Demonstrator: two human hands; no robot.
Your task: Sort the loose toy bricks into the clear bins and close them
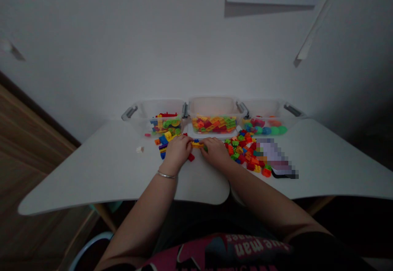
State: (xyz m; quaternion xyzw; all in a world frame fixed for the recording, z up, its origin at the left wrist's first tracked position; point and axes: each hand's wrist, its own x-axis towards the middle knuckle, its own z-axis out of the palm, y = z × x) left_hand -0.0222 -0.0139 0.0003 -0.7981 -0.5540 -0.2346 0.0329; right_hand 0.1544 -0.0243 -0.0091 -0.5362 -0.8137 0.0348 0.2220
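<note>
Between my two hands sits a small yellow and blue building-block piece [197, 143], pinched by the fingers from both sides. My left hand [178, 151] is closed on its left end, and my right hand [215, 151] grips the right end, where a bit of green shows by the fingers. A red block [191, 157] lies on the table beside my left hand. Left of that hand are several blue, yellow and orange blocks [163, 141]. A heap of mixed building blocks [242, 150] spreads out to the right of my right hand.
Three clear plastic bins stand along the wall: a left bin [144, 111], a middle bin [211, 103] and a right bin [260, 107], each holding colourful pieces. A blurred phone-like object [276, 158] lies right of the heap. A small white piece [140, 149] rests at left on the white table [92, 172].
</note>
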